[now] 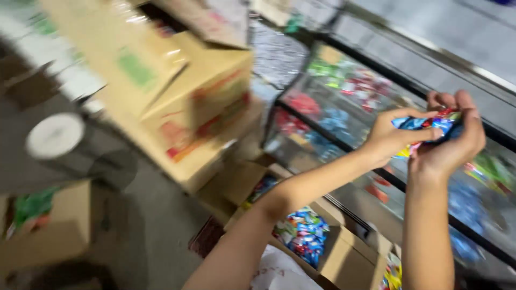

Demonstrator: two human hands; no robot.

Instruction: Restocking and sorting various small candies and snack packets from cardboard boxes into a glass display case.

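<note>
Both hands, your left hand (389,140) and right hand (454,142), close around a bunch of blue sweet packets (427,124) above the glass display case (344,96); you seem mid-stocking. Next calls for a steady lowering into a compartment of that case.

Whole view motion-blurred, stacked cardboard boxes (177,91) smeared — prints unreadable, packets (430,124) half hidden inside both hands, forearms cut off below

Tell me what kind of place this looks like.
Probably a small shop or its stockroom: a glass display case filled with colourful wrapped sweets, stacked cardboard boxes, and an open carton of sweet packets below the hands.
</note>
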